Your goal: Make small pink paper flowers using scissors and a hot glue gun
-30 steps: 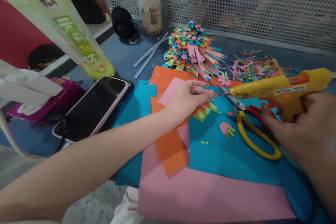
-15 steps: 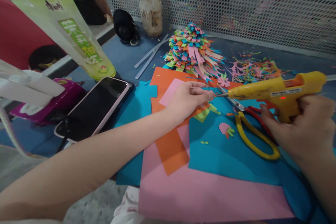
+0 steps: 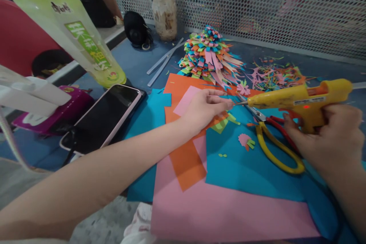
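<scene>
My right hand (image 3: 331,137) is wrapped round the handle of a yellow hot glue gun (image 3: 286,97), its small red light lit. The gun's metal nozzle points left, right at the fingertips of my left hand (image 3: 204,108). Those fingers are pinched together; whatever they hold is too small to make out. Below the gun, scissors (image 3: 278,148) with yellow and red handles lie on a blue paper sheet (image 3: 237,167). A small pink paper piece with green and orange bits (image 3: 245,140) rests nearby. Green paper scraps (image 3: 224,122) lie just under my left hand.
Behind stands a cone of fringed coloured paper strips (image 3: 211,57), with a heap of paper shreds (image 3: 277,76) to its right. Clear glue sticks (image 3: 164,63), a phone (image 3: 104,118), a tall green bottle (image 3: 85,42) and a glass jar (image 3: 165,17) occupy the left side. A perforated metal panel (image 3: 257,4) closes the back.
The glue gun and my right hand have shifted very slightly left. My left hand stays in its place by the nozzle.
</scene>
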The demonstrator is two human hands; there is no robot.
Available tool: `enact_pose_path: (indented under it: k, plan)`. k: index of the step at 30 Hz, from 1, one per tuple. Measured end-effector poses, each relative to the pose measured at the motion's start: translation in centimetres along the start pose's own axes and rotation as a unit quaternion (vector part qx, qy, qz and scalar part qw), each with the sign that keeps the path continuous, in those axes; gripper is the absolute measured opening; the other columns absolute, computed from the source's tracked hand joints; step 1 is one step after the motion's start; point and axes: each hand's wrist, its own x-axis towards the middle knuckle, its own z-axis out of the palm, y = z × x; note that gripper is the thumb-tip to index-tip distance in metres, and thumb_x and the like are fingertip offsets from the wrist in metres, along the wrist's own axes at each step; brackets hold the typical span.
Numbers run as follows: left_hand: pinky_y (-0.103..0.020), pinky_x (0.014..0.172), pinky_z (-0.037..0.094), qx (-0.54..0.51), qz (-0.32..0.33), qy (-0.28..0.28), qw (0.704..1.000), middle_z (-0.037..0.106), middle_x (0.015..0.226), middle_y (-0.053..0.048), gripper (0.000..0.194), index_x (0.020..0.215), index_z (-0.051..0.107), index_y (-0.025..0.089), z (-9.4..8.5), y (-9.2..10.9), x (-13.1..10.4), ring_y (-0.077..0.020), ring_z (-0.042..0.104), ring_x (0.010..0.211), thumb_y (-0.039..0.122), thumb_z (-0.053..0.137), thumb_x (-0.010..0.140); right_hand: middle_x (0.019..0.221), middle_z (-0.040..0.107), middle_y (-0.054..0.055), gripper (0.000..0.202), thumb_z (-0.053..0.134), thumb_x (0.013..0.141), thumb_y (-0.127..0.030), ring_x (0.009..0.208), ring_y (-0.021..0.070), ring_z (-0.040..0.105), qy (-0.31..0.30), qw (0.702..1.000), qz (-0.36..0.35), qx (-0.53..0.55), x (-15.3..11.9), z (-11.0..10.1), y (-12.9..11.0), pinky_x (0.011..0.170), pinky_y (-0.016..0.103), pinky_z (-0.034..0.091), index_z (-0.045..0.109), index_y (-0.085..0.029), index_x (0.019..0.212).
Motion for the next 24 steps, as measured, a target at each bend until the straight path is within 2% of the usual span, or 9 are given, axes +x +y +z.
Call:
enact_pose_path:
  k: [4, 6, 12, 17, 20, 22, 24]
  plan:
    - [-0.024, 0.059, 0.047, -0.005, -0.004, -0.005, 1.0, 0.073, 0.077, -0.001, 0.028, 0.098, 0.059, 0.012, 0.0, 0.1, -0.1, -0.0085, 0.065, 0.057, 0.007, 0.078, 0.078, 0.066, 0.038, -0.001, 0.041, 0.057, 0.063, -0.06, 0.059, 0.023, 0.048, 0.006, 1.0, -0.022, -0.017, 0.0, 0.3, 0.7, 0.055, 0.034, 0.032, 0.031, -0.03, 0.072]
    - [-0.024, 0.06, 0.047, -0.009, -0.005, -0.005, 1.0, 0.074, 0.077, -0.001, 0.027, 0.097, 0.059, 0.012, 0.0, 0.2, -0.2, -0.0087, 0.065, 0.058, 0.007, 0.078, 0.079, 0.066, 0.037, -0.002, 0.041, 0.057, 0.063, -0.06, 0.06, 0.0229, 0.048, 0.006, 1.0, -0.021, -0.014, 0.0, 0.3, 0.8, 0.056, 0.034, 0.031, 0.031, -0.03, 0.073]
    - [-0.021, 0.056, 0.045, -0.016, -0.01, -0.011, 1.0, 0.073, 0.073, 0.0, 0.023, 0.096, 0.059, 0.012, 0.2, 0.3, -0.3, -0.008, 0.066, 0.06, 0.005, 0.074, 0.081, 0.082, 0.047, 0.005, 0.048, 0.058, 0.058, -0.059, 0.08, 0.0335, 0.06, -0.019, 1.0, 0.013, 0.001, 0.0, -0.1, 0.2, 0.063, 0.04, 0.04, 0.029, -0.029, 0.081]
    - [-0.022, 0.058, 0.047, -0.018, -0.016, -0.012, 1.0, 0.076, 0.078, -0.002, 0.021, 0.094, 0.059, 0.013, 0.2, 0.4, -0.3, -0.0073, 0.066, 0.059, 0.006, 0.074, 0.081, 0.104, 0.057, 0.015, 0.055, 0.06, 0.058, -0.06, 0.094, 0.0382, 0.065, -0.023, 1.0, 0.004, 0.0, 0.3, 0.4, 1.2, 0.073, 0.048, 0.049, 0.044, -0.024, 0.096]
    - [-0.022, 0.056, 0.046, -0.016, -0.013, -0.015, 1.0, 0.075, 0.076, -0.001, 0.023, 0.095, 0.059, 0.013, 0.2, 0.3, -0.3, -0.0084, 0.067, 0.061, 0.006, 0.075, 0.08, 0.114, 0.059, 0.02, 0.064, 0.06, 0.061, -0.058, 0.102, 0.0399, 0.065, -0.036, 0.999, 0.011, -0.017, 0.8, 1.0, 2.0, 0.082, 0.051, 0.051, 0.05, -0.019, 0.11]
    - [-0.021, 0.056, 0.046, -0.013, -0.007, -0.018, 1.0, 0.074, 0.074, 0.0, 0.023, 0.095, 0.06, 0.013, 0.3, 0.2, -0.3, -0.0086, 0.068, 0.063, 0.005, 0.076, 0.08, 0.117, 0.06, 0.023, 0.065, 0.058, 0.065, -0.058, 0.11, 0.042, 0.062, -0.057, 0.998, 0.01, -0.035, 1.3, 1.4, 2.4, 0.088, 0.052, 0.05, 0.052, -0.015, 0.114]
    - [-0.02, 0.056, 0.046, -0.007, -0.003, -0.019, 1.0, 0.073, 0.073, 0.001, 0.023, 0.094, 0.06, 0.014, 0.4, 0.2, -0.4, -0.0085, 0.068, 0.063, 0.005, 0.075, 0.08, 0.116, 0.061, 0.025, 0.064, 0.054, 0.07, -0.059, 0.11, 0.0416, 0.061, -0.069, 0.996, 0.007, -0.051, 1.7, 1.7, 2.7, 0.089, 0.052, 0.05, 0.052, -0.013, 0.115]
